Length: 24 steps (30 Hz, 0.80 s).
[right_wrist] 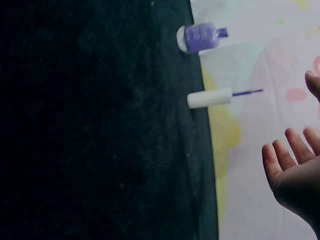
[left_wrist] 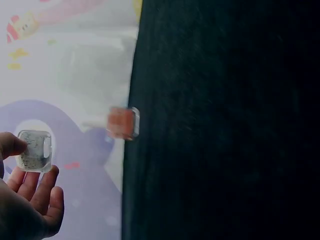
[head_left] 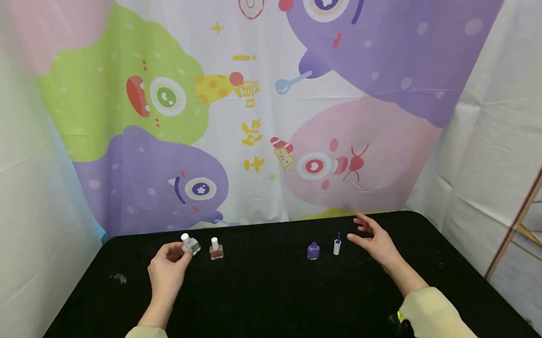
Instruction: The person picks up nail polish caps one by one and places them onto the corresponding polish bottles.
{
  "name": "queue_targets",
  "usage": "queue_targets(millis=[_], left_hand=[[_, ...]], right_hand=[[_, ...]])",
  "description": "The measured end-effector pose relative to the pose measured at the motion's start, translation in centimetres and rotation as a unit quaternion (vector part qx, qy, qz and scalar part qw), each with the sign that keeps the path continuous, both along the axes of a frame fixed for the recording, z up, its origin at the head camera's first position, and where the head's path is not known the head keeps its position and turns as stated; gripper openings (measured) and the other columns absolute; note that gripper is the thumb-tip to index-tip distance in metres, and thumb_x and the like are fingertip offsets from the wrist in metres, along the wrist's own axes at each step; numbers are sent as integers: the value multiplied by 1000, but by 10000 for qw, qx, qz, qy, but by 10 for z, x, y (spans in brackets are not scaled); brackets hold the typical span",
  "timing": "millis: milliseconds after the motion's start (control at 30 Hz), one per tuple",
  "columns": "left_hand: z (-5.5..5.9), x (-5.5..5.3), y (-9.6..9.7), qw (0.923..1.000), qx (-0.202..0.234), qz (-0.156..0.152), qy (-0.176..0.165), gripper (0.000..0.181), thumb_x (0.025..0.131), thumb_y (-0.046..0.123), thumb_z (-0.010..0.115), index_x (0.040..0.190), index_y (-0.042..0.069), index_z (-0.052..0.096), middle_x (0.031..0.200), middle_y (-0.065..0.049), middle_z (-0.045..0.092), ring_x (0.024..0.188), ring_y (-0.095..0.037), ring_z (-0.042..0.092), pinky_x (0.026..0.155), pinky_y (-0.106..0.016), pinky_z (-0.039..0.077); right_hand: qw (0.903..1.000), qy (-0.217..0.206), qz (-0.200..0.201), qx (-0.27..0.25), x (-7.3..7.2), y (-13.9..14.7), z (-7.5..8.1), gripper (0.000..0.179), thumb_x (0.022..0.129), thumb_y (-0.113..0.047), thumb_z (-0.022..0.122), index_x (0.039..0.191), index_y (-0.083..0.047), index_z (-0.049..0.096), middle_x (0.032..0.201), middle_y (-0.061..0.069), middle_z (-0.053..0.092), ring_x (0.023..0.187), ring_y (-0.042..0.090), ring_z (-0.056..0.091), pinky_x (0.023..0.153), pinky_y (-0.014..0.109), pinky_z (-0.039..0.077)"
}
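Observation:
Between thumb and fingers, my left hand (head_left: 167, 266) pinches a clear nail polish bottle (head_left: 191, 245) with a white cap. In the left wrist view that glass bottle (left_wrist: 35, 151) shows dark specks inside. Just right of it, a brownish-pink nail polish bottle (head_left: 216, 251) stands capped on the table. My right hand (head_left: 376, 241) is held with fingers spread and nothing in them. Left of it a white cap with its purple brush (head_left: 337, 245) stands upright, brush pointing up. Beside the cap is an uncapped purple nail polish bottle (head_left: 313, 251), its neck bare.
A black cloth-covered table (head_left: 263, 307) lies under everything, with a pale smudge (head_left: 119, 278) at its left. Behind its far edge hangs a curtain (head_left: 264, 201) printed with cartoon monsters. White cloth (head_left: 14, 184) closes off the left side.

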<state>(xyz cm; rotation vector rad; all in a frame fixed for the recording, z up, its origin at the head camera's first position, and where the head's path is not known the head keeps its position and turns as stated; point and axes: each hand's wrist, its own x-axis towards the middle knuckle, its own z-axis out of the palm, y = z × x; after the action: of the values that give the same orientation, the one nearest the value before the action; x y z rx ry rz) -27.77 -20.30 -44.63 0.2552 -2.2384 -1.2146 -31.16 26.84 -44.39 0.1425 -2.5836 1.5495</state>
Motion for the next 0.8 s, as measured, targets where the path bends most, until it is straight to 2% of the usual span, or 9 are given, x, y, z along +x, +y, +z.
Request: queue_targets(millis=[100,200,500,667,800], left_hand=[[-6,-3,-4,9998,-106,17,-184,22,83,16,71,100,4,64,94,-15,70,85,-25,65,68,-28,46],[-12,-5,-9,9994,-121,24,-326,23,83,16,70,101,2,64,95,-17,69,87,-27,65,69,-33,48],[-27,-15,-19,9971,-73,-135,-749,24,85,15,68,102,-2,63,98,-22,68,89,-31,65,69,-33,49],[-33,-18,-23,9946,-230,-343,-948,22,87,12,67,102,-3,63,100,-22,67,91,-33,65,72,-37,50],[-36,-19,-26,9918,-151,-506,-1164,22,87,11,66,103,-4,62,103,-23,65,94,-34,63,76,-41,51]], right_hand=[[9997,-260,15,32,-4,3,-7,77,87,-34,67,147,-11,26,147,15,36,133,34,33,107,55,30],[9989,-430,52,153,-8,5,-14,76,88,-33,67,147,-10,26,147,16,36,133,35,33,107,55,30],[9980,-553,75,295,-20,8,-36,65,90,-24,65,143,-3,34,140,20,45,126,36,43,103,52,37],[9974,-607,197,332,-26,7,-43,59,90,-22,64,139,-1,39,135,21,51,120,36,49,100,50,41],[9962,-775,159,352,-28,6,-46,57,90,-24,65,137,-2,43,134,21,52,118,36,51,99,49,42]])
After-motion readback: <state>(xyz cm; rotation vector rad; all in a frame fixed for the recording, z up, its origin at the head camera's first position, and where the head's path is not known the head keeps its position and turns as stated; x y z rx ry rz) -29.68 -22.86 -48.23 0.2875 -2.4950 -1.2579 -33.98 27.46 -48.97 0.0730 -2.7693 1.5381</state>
